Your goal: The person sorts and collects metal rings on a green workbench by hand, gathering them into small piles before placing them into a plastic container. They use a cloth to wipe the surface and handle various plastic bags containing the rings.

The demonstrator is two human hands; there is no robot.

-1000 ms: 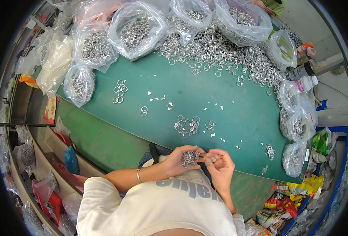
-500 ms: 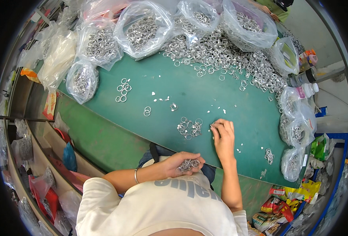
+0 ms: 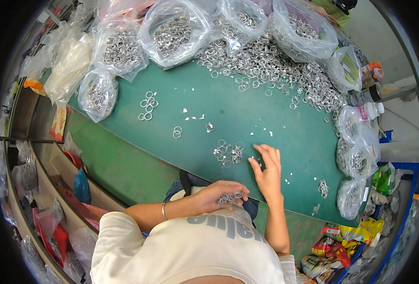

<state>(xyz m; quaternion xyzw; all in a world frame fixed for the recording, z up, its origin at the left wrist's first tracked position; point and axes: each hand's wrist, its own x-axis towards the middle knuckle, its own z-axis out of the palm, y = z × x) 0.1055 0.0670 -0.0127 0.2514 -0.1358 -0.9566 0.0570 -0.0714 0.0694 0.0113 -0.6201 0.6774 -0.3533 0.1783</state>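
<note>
Closest in, the left hand (image 3: 219,194) is curled shut around a bunch of metal rings (image 3: 229,199), held against the person's white shirt (image 3: 195,246) just off the near edge of the green table (image 3: 266,118). That bunch looks loosely cupped rather than pinched, so a slackening of the fingers could let rings slide into the lap or to the floor, where the clutter of packets below the table would hide them. A little farther out, the right hand (image 3: 267,168) lies open, fingers spread and tips down on the table, touching or nearly touching the surface just right of a small cluster of rings (image 3: 228,154). A sweep of that hand could scatter the cluster, or mix in the small white scraps (image 3: 266,134) lying about it. Beyond, a few loose pairs and a little group of rings (image 3: 148,103) sit apart on the bare green. At the far edge a broad heap of rings (image 3: 266,66) spreads across the table, ringed by clear plastic bags: one small bag (image 3: 97,94) at the left and several larger ones (image 3: 171,33) behind, all holding rings, mouths open or loosely gathered. More ring-filled bags (image 3: 356,161) stand along the right edge, by plastic bottles (image 3: 370,111). A slumping bag could spill into the heap and undo any sorting.
</note>
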